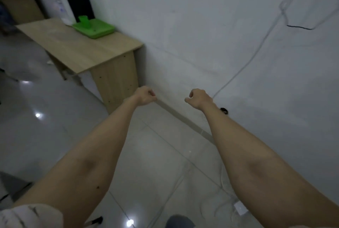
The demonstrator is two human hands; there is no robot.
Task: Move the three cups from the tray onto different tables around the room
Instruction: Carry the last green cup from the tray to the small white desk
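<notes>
A green tray lies at the far end of a light wooden table by the wall, upper left. One green cup stands upright on the tray's left part. Both my arms stretch forward over the tiled floor, well short of the table. My left hand is curled into a loose fist and holds nothing. My right hand is likewise curled with nothing in it. The tray is far from both hands.
A white water dispenser with a dark panel stands behind the tray. Another wooden desk sits further back left. A white cable hangs down the wall to a socket strip on the floor.
</notes>
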